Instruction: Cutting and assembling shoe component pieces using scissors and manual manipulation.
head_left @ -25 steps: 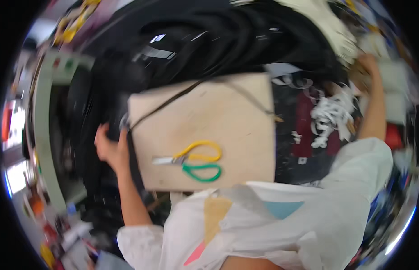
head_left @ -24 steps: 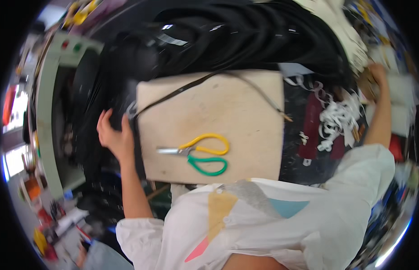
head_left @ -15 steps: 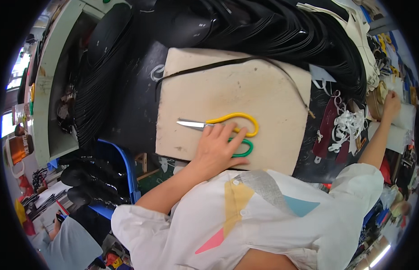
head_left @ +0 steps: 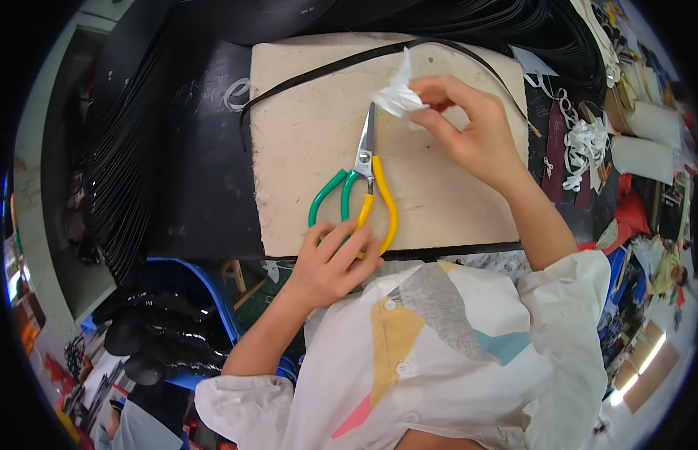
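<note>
A pair of scissors (head_left: 365,155) with one green and one yellow handle lies over the beige board, blades toward the far side and slightly apart. My left hand (head_left: 335,261) has its fingers curled over the near ends of the handles. Above the board, my right hand (head_left: 473,131) pinches a crumpled thin white piece (head_left: 398,97) between thumb and fingers; whether it is paper or plastic I cannot tell. That white piece hangs close to the scissors' tips. Along the board's far part runs a narrow black strap (head_left: 319,73), curving down on both sides.
The beige board (head_left: 446,217) rests on a black tabletop (head_left: 206,165). Stacked black sheets (head_left: 469,22) line the back and the left. White ribbons (head_left: 585,154) lie at the right, near a clear-wrapped white roll (head_left: 642,159). A blue bin (head_left: 214,292) holds black pieces at lower left.
The scissors have turned from pointing left to pointing away from me, with my left hand now at their handles' ends. My right hand came from the far right to the board with the white piece.
</note>
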Action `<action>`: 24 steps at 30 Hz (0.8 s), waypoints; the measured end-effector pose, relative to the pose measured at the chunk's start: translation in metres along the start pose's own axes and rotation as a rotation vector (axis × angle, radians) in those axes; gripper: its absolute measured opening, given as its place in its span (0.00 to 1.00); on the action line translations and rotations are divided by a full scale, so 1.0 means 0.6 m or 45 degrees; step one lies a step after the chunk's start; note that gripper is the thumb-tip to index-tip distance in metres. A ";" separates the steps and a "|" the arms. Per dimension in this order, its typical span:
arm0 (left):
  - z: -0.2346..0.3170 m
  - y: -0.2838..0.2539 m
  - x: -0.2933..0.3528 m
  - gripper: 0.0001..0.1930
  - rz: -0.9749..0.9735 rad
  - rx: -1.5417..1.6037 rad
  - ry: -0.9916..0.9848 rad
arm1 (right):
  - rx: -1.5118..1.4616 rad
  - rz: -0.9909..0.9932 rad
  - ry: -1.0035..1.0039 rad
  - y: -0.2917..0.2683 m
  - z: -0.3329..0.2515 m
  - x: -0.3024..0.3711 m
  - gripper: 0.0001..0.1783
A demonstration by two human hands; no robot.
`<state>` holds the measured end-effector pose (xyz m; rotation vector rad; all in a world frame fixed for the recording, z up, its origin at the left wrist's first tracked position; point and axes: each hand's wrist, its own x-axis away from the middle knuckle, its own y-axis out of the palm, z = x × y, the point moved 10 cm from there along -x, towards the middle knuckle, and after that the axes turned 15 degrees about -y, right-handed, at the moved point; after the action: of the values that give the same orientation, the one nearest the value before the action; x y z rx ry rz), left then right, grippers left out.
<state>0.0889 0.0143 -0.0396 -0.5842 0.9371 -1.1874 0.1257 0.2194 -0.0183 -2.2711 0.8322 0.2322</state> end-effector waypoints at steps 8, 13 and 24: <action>-0.009 -0.023 0.026 0.15 0.071 0.108 0.039 | -0.036 -0.025 0.064 0.042 0.029 -0.029 0.08; -0.016 -0.018 0.030 0.16 0.094 0.079 0.085 | 0.081 -0.229 -0.116 0.116 0.008 -0.029 0.06; -0.016 -0.031 0.020 0.14 0.111 0.129 0.061 | 0.460 -0.265 -0.117 0.112 0.045 -0.077 0.04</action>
<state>0.0722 -0.0019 -0.0332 -0.4317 0.9279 -1.1675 0.0495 0.2237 -0.0577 -1.9716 0.5351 0.0811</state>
